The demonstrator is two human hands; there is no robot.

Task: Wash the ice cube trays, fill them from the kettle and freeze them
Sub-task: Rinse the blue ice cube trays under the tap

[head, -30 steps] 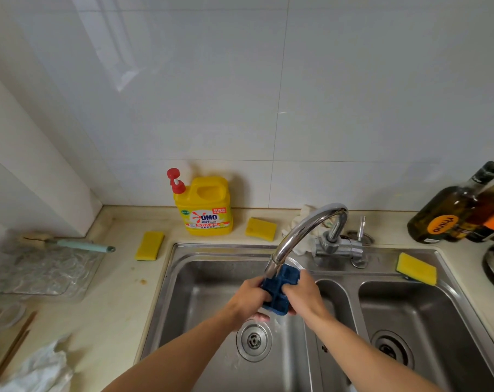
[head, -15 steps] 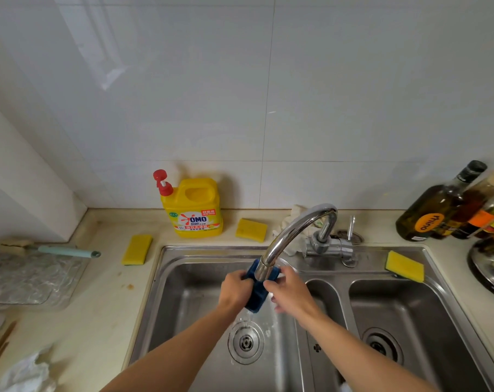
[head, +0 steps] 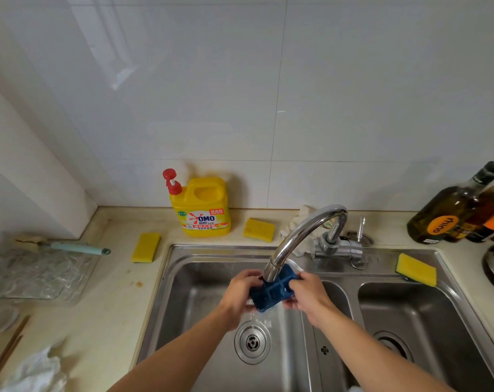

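— Blue ice cube tray [head: 275,292] under the tap [head: 299,239] spout, left hand [head: 238,292] and right hand [head: 308,294] each gripping an end.
— So washing is underway, I'd judge; filling from the kettle and freezing are both left to do.

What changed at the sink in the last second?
The tray was turned under the tap: edge-on half a second ago, its cells now face the camera. Nothing was taken or let go: the left grip and right grip still hold its ends. The soap bottle stayed put.
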